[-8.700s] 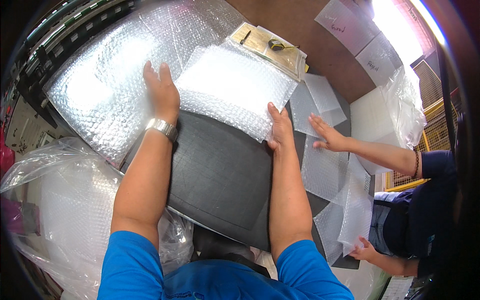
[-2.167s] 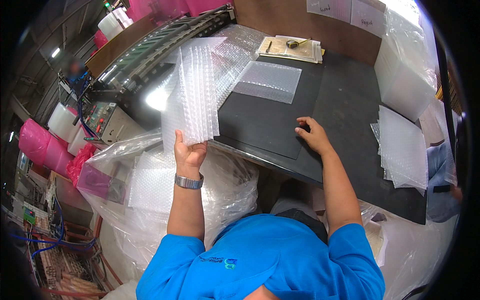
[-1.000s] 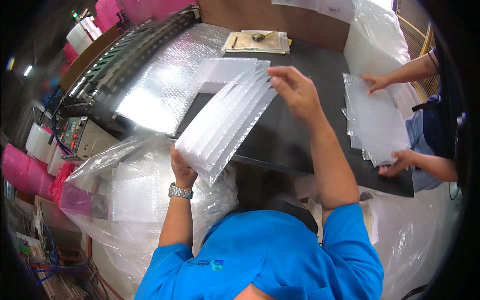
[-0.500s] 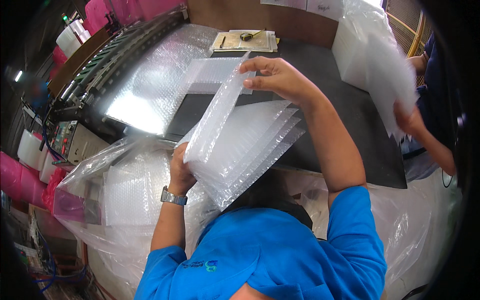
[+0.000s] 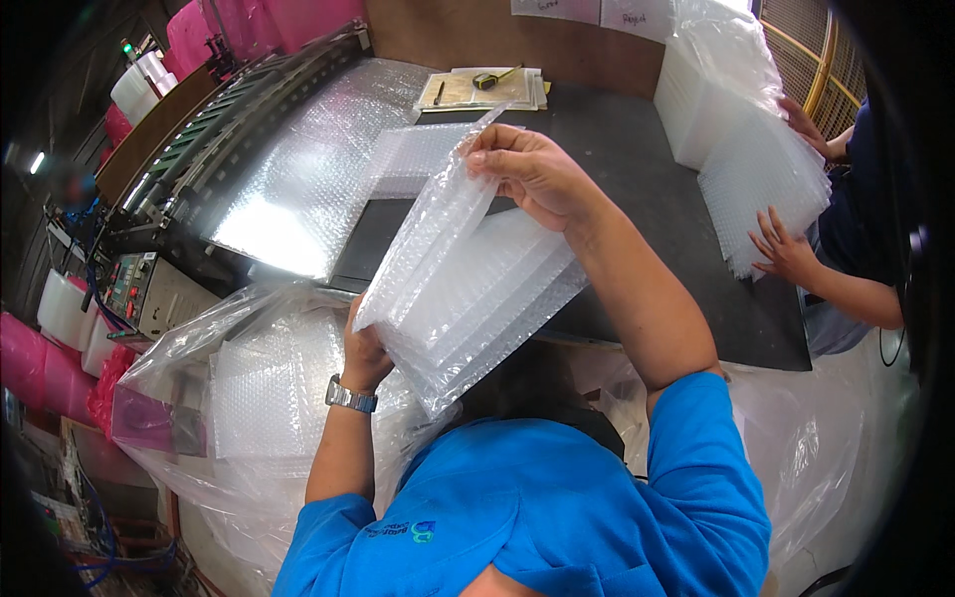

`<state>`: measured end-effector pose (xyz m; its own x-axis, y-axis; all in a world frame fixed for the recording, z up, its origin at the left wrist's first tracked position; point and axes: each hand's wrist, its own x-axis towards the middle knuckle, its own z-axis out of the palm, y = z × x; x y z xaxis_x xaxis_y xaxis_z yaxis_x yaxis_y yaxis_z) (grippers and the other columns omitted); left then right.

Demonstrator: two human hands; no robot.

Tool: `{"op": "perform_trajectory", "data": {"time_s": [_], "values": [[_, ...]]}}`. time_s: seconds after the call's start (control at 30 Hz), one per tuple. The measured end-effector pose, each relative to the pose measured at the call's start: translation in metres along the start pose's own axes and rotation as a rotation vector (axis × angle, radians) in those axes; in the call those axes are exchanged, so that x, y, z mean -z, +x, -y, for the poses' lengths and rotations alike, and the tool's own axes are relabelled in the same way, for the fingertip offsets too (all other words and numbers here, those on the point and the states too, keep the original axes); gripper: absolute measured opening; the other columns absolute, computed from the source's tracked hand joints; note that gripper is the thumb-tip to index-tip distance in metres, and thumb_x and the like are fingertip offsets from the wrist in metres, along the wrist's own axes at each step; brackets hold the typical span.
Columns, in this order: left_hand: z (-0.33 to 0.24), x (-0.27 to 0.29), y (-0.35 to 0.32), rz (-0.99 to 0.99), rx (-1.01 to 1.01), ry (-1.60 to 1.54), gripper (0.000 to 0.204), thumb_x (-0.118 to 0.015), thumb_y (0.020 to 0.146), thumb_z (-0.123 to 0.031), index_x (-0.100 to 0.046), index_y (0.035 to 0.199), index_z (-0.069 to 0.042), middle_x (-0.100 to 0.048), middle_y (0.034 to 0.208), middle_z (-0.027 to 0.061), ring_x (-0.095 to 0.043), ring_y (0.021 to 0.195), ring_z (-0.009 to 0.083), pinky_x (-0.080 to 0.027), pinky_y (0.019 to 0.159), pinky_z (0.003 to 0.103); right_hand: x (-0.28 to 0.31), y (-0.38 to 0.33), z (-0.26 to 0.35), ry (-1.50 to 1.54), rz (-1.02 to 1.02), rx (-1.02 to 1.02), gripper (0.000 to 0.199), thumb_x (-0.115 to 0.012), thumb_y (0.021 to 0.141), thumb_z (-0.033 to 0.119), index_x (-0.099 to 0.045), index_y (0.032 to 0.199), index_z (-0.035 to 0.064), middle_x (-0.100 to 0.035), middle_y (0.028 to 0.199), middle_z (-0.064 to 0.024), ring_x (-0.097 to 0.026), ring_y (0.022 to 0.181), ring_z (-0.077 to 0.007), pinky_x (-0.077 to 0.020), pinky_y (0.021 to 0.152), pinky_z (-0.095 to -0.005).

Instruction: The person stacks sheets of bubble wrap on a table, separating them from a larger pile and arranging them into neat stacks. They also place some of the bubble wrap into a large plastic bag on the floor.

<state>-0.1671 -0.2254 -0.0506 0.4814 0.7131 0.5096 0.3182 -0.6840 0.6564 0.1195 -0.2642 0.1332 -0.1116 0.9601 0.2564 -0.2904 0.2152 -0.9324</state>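
A stack of clear bubble wrap sheets [image 5: 477, 303] hangs tilted in front of my chest, fanned apart along its right side. My left hand [image 5: 364, 348], with a metal watch on the wrist, is closed on the stack's near left edge. Between the thumb and fingers of my right hand [image 5: 522, 174], the raised far edge of the top bubble wrap sheets is pinched. Just beyond, more bubble wrap [image 5: 413, 159] lies on the dark table [image 5: 597, 149].
A machine with rollers [image 5: 199, 139] feeds a wide bubble wrap sheet [image 5: 308, 169] at the left. At the right, a co-worker's hands [image 5: 786, 254] handle another stack [image 5: 761, 189]. A large plastic bag [image 5: 259, 388] holds bubble wrap at lower left. A tape measure [image 5: 485, 82] sits on papers.
My right hand has closed from spread fingers into a pinch on the upper sheets and moved slightly down. The co-worker's stack has come down onto the table's right side.
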Motion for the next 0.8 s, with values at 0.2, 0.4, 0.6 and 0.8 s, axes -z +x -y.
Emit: {"op": "perform_trajectory", "data": {"time_s": [0.2,0.4,0.6,0.8], "values": [[-0.007,-0.001,0.002,-0.042,-0.078,0.006,0.060,-0.075,0.061,-0.012,-0.048,0.114,-0.004,-0.050,0.111,0.0128,-0.050,0.103,0.0292,-0.043,0.086,0.036,-0.004,-0.003,0.004,-0.012,0.008,-0.003,0.019,-0.062,0.078,0.009,-0.060,0.096,0.0035,-0.059,0.085,-0.0018,-0.055,0.077,-0.0087,-0.0448,0.075,-0.0249],[-0.015,0.002,0.005,-0.063,-0.260,0.126,0.057,-0.075,0.061,-0.013,-0.049,0.112,-0.006,-0.050,0.112,0.0127,-0.050,0.103,0.0301,-0.042,0.086,0.038,-0.006,-0.002,0.001,-0.055,0.004,0.016,0.019,-0.061,0.077,0.008,-0.060,0.095,0.0040,-0.059,0.086,-0.0024,-0.053,0.077,-0.0089,-0.0431,0.077,-0.0253],[-0.006,-0.003,0.001,-0.114,-0.088,-0.012,0.064,-0.074,0.062,-0.014,-0.043,0.117,-0.005,-0.049,0.113,0.0141,-0.050,0.102,0.0319,-0.041,0.087,0.038,-0.006,-0.006,0.001,-0.428,0.106,0.069,0.060,-0.064,0.077,0.036,-0.044,0.122,0.0007,-0.056,0.101,-0.0119,-0.052,0.095,-0.0222,-0.0378,0.087,-0.0318],[0.015,-0.004,0.001,-0.237,-0.016,-0.189,0.071,-0.070,0.068,-0.021,-0.032,0.124,-0.001,-0.049,0.112,0.0172,-0.049,0.103,0.0309,-0.039,0.087,0.039,-0.003,-0.035,0.004,-1.026,0.212,0.285,0.124,-0.062,0.050,0.075,-0.012,0.138,0.0034,-0.037,0.129,-0.0248,-0.034,0.123,-0.0346,-0.0251,0.101,-0.0397]]}}
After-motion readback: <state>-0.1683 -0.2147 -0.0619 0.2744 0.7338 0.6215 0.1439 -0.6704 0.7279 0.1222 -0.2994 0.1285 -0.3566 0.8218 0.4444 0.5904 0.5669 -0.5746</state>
